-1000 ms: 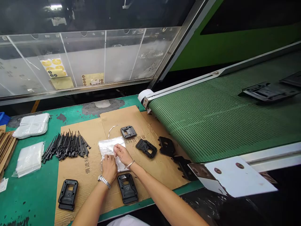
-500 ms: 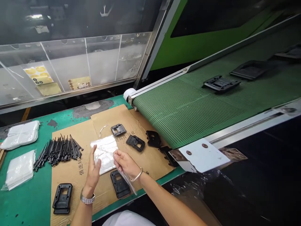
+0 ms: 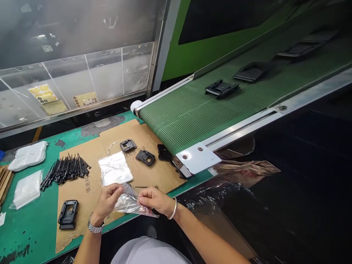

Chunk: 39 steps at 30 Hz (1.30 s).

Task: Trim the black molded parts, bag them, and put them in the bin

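Note:
Both my hands pinch one clear plastic bag (image 3: 129,202) near the table's front edge. My left hand (image 3: 107,200), with a metal watch on the wrist, grips its left end. My right hand (image 3: 154,200), wearing a bangle, holds its right end. Just beyond lies a small stack of clear bags (image 3: 114,168) on the cardboard sheet (image 3: 90,190). Black plastic parts lie around it: one (image 3: 68,213) at my left, two (image 3: 128,145) (image 3: 145,157) farther back. A pile of black pins (image 3: 64,170) lies to the left.
A green conveyor belt (image 3: 187,113) rises to the right and carries black parts (image 3: 221,88) (image 3: 251,71). White bag bundles (image 3: 27,155) (image 3: 25,189) sit on the green table at left. A clear panel stands behind. Dark plastic sheeting (image 3: 233,183) hangs at right.
My right hand lifted one bag off the stack toward me and my left hand came to grip its other end. The view swung right; the belt's parts are nearer.

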### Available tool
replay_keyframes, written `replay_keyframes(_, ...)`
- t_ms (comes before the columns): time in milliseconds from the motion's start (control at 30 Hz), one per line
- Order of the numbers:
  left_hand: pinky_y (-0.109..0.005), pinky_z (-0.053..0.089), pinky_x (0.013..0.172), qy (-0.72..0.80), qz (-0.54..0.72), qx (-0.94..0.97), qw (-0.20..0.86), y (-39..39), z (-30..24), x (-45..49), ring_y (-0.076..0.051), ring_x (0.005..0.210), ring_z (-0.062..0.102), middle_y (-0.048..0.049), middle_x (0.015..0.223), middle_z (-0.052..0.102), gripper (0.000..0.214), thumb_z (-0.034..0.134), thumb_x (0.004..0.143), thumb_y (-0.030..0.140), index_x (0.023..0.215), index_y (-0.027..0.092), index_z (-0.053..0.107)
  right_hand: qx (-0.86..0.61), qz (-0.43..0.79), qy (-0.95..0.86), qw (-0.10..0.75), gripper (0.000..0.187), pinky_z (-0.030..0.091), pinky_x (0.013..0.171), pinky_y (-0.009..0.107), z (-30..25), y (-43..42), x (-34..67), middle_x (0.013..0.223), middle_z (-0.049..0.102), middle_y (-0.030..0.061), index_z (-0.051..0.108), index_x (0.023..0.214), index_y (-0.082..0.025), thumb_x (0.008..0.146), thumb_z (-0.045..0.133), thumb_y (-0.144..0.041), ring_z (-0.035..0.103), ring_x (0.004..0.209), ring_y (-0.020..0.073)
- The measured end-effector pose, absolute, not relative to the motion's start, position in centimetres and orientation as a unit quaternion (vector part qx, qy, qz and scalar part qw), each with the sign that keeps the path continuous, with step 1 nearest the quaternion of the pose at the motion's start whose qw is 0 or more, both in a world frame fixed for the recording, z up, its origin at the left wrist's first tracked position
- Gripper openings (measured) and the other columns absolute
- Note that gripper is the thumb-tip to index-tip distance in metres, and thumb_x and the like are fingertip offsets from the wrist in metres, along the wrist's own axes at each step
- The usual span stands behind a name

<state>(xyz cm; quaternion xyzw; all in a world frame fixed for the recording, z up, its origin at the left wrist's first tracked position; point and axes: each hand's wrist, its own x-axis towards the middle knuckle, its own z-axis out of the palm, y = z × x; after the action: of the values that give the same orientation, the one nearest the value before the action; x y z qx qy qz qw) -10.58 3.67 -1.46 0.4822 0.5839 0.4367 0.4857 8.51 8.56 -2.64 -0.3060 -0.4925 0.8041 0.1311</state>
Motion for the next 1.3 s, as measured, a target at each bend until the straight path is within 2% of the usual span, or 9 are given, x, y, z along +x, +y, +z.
replay_keyframes(133,-0.021,0.030,0.042,0.599,0.407,0.523,0.449,2.4,-1.4,-8.4,-0.009,0.043,0.034,0.0040,0.045,0.042,0.032,0.050,0.075,0.043,0.076,0.015,0.066,-0.322,0.759,-0.536,0.181,0.045,0.017,0.037,0.017,-3.1,6.4,10.1,0.040,0.037,-0.0092,0.041,0.053,-0.017,0.059,0.065,-0.055,0.028,0.037,0.0033)
replay_keyframes(300,-0.027,0.038,0.061,0.724,0.461,0.490,0.153,-0.4,-1.5,-5.8,-0.016,0.068,0.047,-0.0029,0.070,0.053,0.024,0.051,0.075,0.040,0.076,0.018,0.060,-0.317,0.728,-0.555,0.248,0.043,0.020,0.039,0.019,-2.6,4.4,11.4,0.042,0.036,-0.0081,0.040,0.056,-0.018,0.067,0.057,-0.056,0.029,0.039,0.0050)
replay_keyframes(533,-0.022,0.035,0.054,0.557,0.441,0.426,0.560,-4.4,-1.4,-1.1,-0.010,0.056,0.044,0.0013,0.059,0.052,0.027,0.058,0.071,0.041,0.062,0.016,0.051,-0.305,0.584,-0.723,0.207,0.029,0.023,0.045,0.020,-2.1,2.1,11.9,0.049,0.040,-0.0058,0.042,0.053,-0.017,0.065,0.063,-0.032,0.033,0.047,0.0070)
replay_keyframes(667,-0.025,0.042,0.062,0.511,0.600,0.201,0.581,-5.0,-3.0,-0.3,-0.011,0.062,0.052,0.0002,0.063,0.058,0.022,0.062,0.068,0.035,0.062,0.016,0.051,-0.283,0.647,-0.682,0.189,0.038,0.020,0.042,0.020,-3.4,1.9,12.0,0.044,0.032,-0.0079,0.035,0.048,-0.018,0.063,0.064,-0.037,0.028,0.043,0.0054)
replay_keyframes(867,-0.023,0.040,0.051,0.511,0.650,0.083,0.556,-4.2,-5.6,-1.3,-0.008,0.048,0.046,0.0055,0.055,0.048,0.024,0.066,0.061,0.028,0.064,0.018,0.045,-0.466,0.729,-0.370,0.339,0.041,0.033,0.040,0.019,-5.1,3.9,11.3,0.047,0.044,-0.0065,0.032,0.056,-0.021,0.055,0.064,-0.046,0.042,0.041,0.0083)
replay_keyframes(1000,-0.020,0.033,0.046,0.608,0.624,0.187,0.453,-3.2,-6.9,-1.6,-0.007,0.045,0.040,0.0096,0.050,0.039,0.029,0.064,0.065,0.036,0.072,0.020,0.041,-0.458,0.726,-0.340,0.385,0.039,0.025,0.038,0.017,-5.7,4.1,9.5,0.046,0.039,-0.0088,0.037,0.067,-0.021,0.059,0.062,-0.050,0.033,0.038,0.0061)
replay_keyframes(1100,-0.028,0.040,0.057,0.725,0.549,0.306,0.282,-2.9,-7.6,-2.4,-0.015,0.063,0.051,0.0000,0.069,0.053,0.027,0.054,0.072,0.039,0.091,0.019,0.049,-0.442,0.656,-0.493,0.362,0.030,0.018,0.040,0.019,-5.9,3.4,7.4,0.044,0.032,-0.0085,0.043,0.062,-0.020,0.068,0.056,-0.046,0.027,0.039,0.0060)
replay_keyframes(1200,-0.036,0.041,0.071,0.753,0.421,0.488,0.129,-3.2,-8.3,-4.7,-0.021,0.078,0.052,-0.0071,0.082,0.057,0.029,0.047,0.076,0.028,0.102,0.020,0.056,-0.384,0.543,-0.694,0.276,0.019,0.021,0.044,0.022,-6.0,2.8,5.6,0.045,0.036,-0.0063,0.051,0.061,-0.019,0.074,0.052,-0.032,0.031,0.042,0.0075)
replay_keyframes(1300,-0.031,0.043,0.065,0.745,0.392,0.522,0.136,-3.6,-9.5,-8.3,-0.018,0.069,0.055,-0.0055,0.074,0.060,0.031,0.038,0.075,0.019,0.095,0.020,0.062,-0.383,0.480,-0.749,0.250,0.008,0.029,0.049,0.023,-6.9,2.9,4.5,0.053,0.045,-0.0039,0.055,0.075,-0.020,0.075,0.050,-0.026,0.040,0.048,0.0106)
